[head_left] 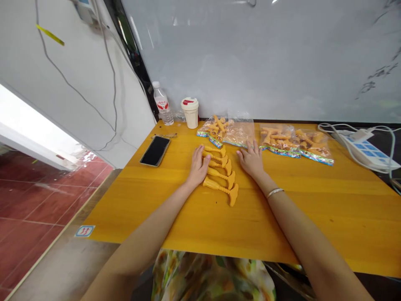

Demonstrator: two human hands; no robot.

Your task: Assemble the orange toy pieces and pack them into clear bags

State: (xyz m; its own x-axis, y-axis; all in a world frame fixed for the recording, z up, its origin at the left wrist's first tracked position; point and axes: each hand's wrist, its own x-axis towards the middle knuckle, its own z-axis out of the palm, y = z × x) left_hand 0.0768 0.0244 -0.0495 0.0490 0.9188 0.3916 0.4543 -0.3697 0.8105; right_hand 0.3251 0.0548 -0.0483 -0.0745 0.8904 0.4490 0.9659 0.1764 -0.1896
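The orange hammer-shaped pieces (216, 173), likely light, stiff plastic best pinched at the slim neck, lie in a column on the counter (175, 217), the loosely open left hand (199, 166) against their handle ends, the right hand (251, 160) flat, fingers spread, holding nothing.

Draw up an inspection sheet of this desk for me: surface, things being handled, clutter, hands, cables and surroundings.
Surface: yellow-brown wooden tabletop, a few small dark specks; number sticker at the near left corner.
Things being handled: five loose orange pieces in a row; three clear bags of similar pieces; one flat clear bag.
Clutter: phone, water bottle, lidded cup.
Hands: left hand at the row's left ends; right hand by the flat clear bag, fingers spread.
Cables: white cables around a power strip; grey cables on the left wall.
Surroundings: glossy board behind, red tiled floor at left.
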